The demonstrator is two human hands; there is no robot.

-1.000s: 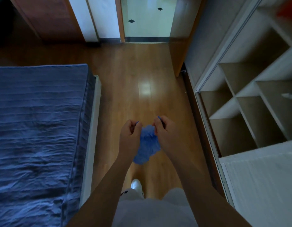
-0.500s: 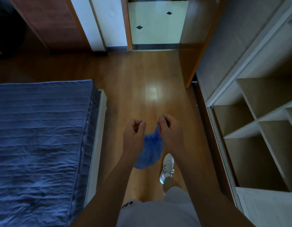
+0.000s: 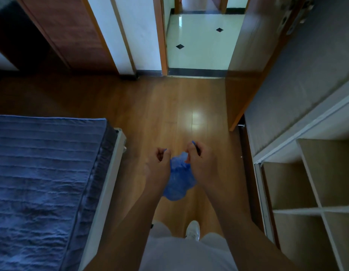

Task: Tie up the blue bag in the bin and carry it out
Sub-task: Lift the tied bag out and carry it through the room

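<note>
Both my hands grip the top of the blue bag, held out in front of me above the wooden floor.

My left hand (image 3: 159, 163) is clenched on one gathered end of the blue bag (image 3: 178, 182), and my right hand (image 3: 199, 163) is clenched on the other end. The bag hangs between my wrists, bunched and crinkled, clear of the wooden floor (image 3: 169, 114). The bed (image 3: 42, 173) with its blue cover lies to my left, open shelves (image 3: 306, 182) stand to my right, and a doorway onto a white tiled floor (image 3: 199, 45) is ahead. One white shoe (image 3: 193, 230) shows below.
</note>
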